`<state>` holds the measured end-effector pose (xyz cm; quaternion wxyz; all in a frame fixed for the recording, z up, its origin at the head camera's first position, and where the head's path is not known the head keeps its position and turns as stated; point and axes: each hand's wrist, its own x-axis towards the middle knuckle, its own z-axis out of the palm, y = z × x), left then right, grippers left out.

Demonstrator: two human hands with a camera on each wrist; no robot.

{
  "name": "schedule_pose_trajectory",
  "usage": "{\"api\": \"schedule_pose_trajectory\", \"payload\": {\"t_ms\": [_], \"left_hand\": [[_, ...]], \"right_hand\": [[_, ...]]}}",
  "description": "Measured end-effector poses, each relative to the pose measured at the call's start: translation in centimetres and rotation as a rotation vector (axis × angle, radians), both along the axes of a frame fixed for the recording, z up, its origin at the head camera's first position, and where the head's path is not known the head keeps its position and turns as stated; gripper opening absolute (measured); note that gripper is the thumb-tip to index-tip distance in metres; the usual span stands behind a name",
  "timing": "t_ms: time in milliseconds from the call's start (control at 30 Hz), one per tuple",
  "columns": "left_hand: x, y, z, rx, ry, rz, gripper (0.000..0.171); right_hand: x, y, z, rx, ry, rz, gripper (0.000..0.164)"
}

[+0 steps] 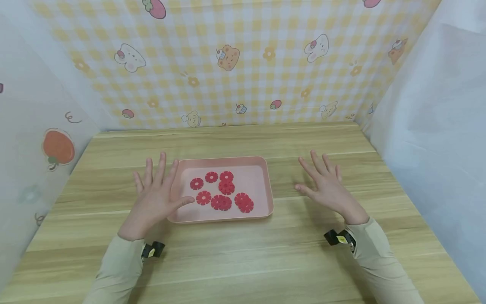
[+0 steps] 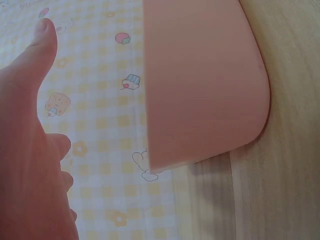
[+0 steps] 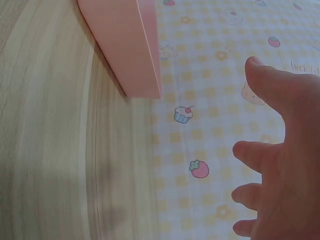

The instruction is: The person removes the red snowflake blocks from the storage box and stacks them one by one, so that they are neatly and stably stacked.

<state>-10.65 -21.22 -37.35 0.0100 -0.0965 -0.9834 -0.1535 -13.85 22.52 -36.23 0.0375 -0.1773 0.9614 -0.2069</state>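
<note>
Wood-grain table (image 1: 243,261); shallow pink tray (image 1: 253,177) lying flat on it.

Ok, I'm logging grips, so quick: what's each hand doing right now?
Left hand: open, holding nothing, near the tray.
Right hand: open, holding nothing, right of the tray.

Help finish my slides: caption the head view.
Two spread hands flank a pink tray of red notched discs on a wood-grain table.

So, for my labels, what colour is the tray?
The tray is pink, clearest in the head view.
</note>
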Motion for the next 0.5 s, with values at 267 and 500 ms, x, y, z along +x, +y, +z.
{"api": "schedule_pose_trajectory", "payload": {"t_ms": [267,500], "left_hand": [[0.45,-0.16,0.02,0.000,-0.018,0.009,0.109],[0.66,0.06,-0.20,0.012,-0.046,0.008,0.110]], "right_hand": [[-0.22,0.11,-0.10,0.009,0.023,0.019,0.078],[-0.53,-0.14,-0.55,0.005,0.045,0.051,0.078]]}}
